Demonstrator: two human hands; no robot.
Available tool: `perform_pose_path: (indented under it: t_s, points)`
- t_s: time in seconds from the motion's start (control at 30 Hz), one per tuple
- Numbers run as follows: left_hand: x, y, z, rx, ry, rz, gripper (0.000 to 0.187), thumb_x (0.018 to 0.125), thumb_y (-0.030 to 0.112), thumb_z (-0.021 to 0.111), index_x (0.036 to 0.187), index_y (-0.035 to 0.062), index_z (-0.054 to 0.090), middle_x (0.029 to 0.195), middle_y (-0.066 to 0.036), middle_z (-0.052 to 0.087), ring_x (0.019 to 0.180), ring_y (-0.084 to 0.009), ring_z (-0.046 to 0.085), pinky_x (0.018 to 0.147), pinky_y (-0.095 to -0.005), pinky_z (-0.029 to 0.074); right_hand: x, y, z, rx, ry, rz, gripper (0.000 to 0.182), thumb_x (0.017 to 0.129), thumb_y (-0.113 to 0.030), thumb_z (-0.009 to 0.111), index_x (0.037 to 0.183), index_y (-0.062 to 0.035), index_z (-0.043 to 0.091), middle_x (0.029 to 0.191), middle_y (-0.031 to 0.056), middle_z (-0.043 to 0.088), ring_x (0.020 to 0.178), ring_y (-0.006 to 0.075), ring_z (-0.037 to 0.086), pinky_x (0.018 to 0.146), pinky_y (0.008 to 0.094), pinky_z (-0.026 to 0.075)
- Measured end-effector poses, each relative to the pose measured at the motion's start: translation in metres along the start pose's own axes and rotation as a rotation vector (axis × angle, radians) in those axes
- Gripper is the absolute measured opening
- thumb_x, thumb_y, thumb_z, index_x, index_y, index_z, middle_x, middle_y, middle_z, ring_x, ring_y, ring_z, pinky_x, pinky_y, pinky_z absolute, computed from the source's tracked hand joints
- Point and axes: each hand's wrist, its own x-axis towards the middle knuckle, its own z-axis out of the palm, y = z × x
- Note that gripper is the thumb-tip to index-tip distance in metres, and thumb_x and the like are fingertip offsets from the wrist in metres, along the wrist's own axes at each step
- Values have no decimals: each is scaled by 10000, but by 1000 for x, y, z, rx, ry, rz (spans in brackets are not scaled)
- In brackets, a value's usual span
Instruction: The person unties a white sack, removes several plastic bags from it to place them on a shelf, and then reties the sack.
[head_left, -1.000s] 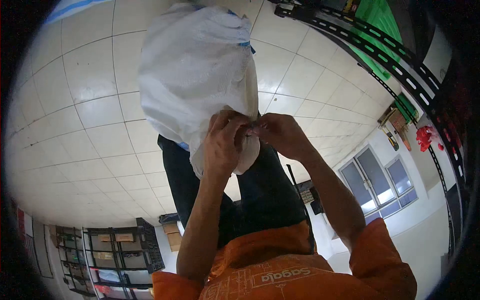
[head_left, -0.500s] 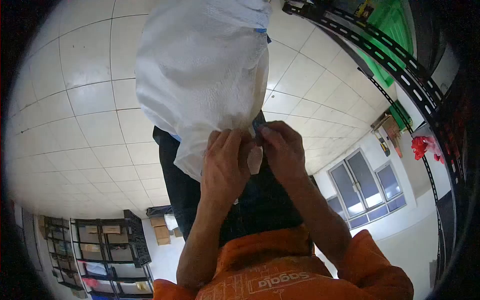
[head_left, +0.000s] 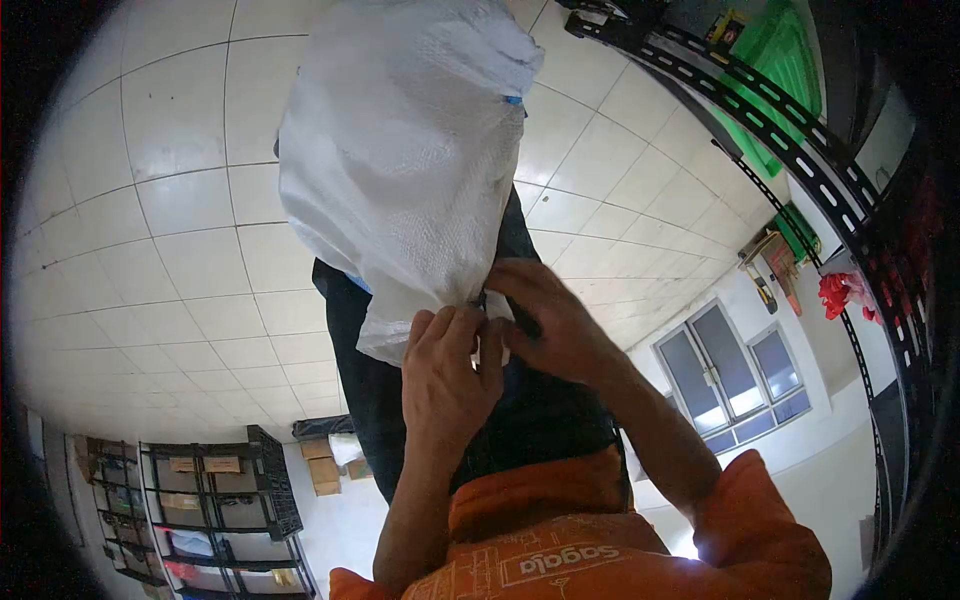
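A bulky white woven sack (head_left: pixel 400 150) hangs or rests in front of my dark trousers, its neck gathered into tight folds near my waist. My left hand (head_left: pixel 447 365) is closed on the gathered neck, fingers bent and pressed together. From the right, my right hand (head_left: pixel 545 315) reaches to the same spot, its fingers curled and pinching at the folds. A small dark strip (head_left: pixel 482 299) shows between the fingertips; its kind I cannot make out. The loose end of the sack flares out below the gather, partly behind my left hand.
Pale floor tiles (head_left: pixel 180 210) spread around the sack. A black slotted metal frame (head_left: pixel 760 115) runs along the right, near a green plastic item (head_left: pixel 785 60) and a red bundle (head_left: pixel 842 295). Black shelves (head_left: pixel 215 500) and cardboard boxes (head_left: pixel 322 468) stand at lower left.
The sack's gathered neck and both hands have come lower, closer to my body. My right hand has turned inward across the neck, and the pale flap between the hands is now mostly covered.
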Motion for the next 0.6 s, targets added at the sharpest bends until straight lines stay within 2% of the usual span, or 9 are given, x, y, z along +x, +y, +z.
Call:
perform_pose_path:
  t_s: [0.07, 0.1, 0.13, 0.2, 0.3, 0.33, 0.4, 0.53, 0.6]
  points:
    - [0, -1, -2, -26, -5, 16, 78, 814, 76, 601, 786, 6, 584, 704, -131, 576, 662, -265, 527, 624, -395, 444, 7, -6, 8, 53, -71, -17, 419, 782, -120, 636, 1183, -50, 534, 1235, 160, 487, 1167, 335, 459, 986, 448, 385]
    - [0, -2, -3, -36, -8, 10, 75, 807, 68, 598, 765, 10, 576, 690, -123, 566, 640, -260, 511, 613, -389, 433, 10, -2, 7, -10, -44, -98, 390, 769, -168, 665, 1139, -79, 578, 1217, 147, 507, 1147, 329, 468, 999, 443, 362]
    - [-1, -3, -4, -44, -11, 3, 77, 799, 61, 596, 744, 13, 569, 676, -115, 555, 618, -254, 495, 601, -383, 423, 13, -1, 7, -7, -45, -102, 390, 769, -168, 665, 1139, -79, 578, 1217, 147, 507, 1147, 329, 468, 999, 443, 362]
    - [-5, -4, -6, -56, -5, 26, 72, 793, 45, 587, 732, 15, 563, 668, -112, 548, 612, -253, 489, 594, -379, 419, 17, 0, 5, -40, -85, -103, 324, 740, -195, 697, 1046, -108, 635, 1188, 145, 522, 1123, 318, 478, 993, 438, 356]
    - [-19, 0, -9, -102, 11, 46, 74, 781, 19, 570, 712, 14, 544, 654, -112, 532, 599, -256, 476, 575, -375, 406, 15, 2, 6, -28, -181, -115, 282, 716, -223, 723, 974, -127, 664, 1135, 134, 537, 1104, 314, 484, 987, 433, 356]
    - [-27, 2, -10, -132, 27, 38, 78, 775, 7, 561, 704, 13, 530, 649, -116, 523, 592, -258, 467, 565, -374, 397, 14, 0, 8, -21, -184, -118, 282, 716, -223, 723, 974, -127, 664, 1135, 134, 537, 1104, 314, 484, 987, 433, 356]
    - [-45, 12, -16, -126, 59, 21, 84, 771, -2, 554, 698, 13, 516, 642, -118, 510, 587, -259, 456, 555, -373, 385, 12, -5, 11, -37, -174, -253, 260, 705, -215, 734, 938, -125, 663, 1090, 124, 540, 1096, 305, 489, 973, 434, 365]
    - [-58, 8, -26, -168, 151, -35, 93, 767, -17, 543, 690, -1, 493, 632, -125, 479, 588, -255, 439, 543, -370, 370, 9, -19, 23, 103, -189, -267, 272, 698, -213, 743, 937, -116, 656, 1057, 113, 550, 1082, 298, 494, 960, 444, 375]
    - [-51, 2, -32, -170, 155, -61, 100, 771, -15, 545, 689, -7, 490, 630, -126, 479, 589, -254, 445, 545, -368, 373, 17, -28, 23, 225, -203, -181, 310, 659, -157, 777, 934, -68, 664, 1026, 92, 544, 1042, 260, 525, 866, 385, 450]
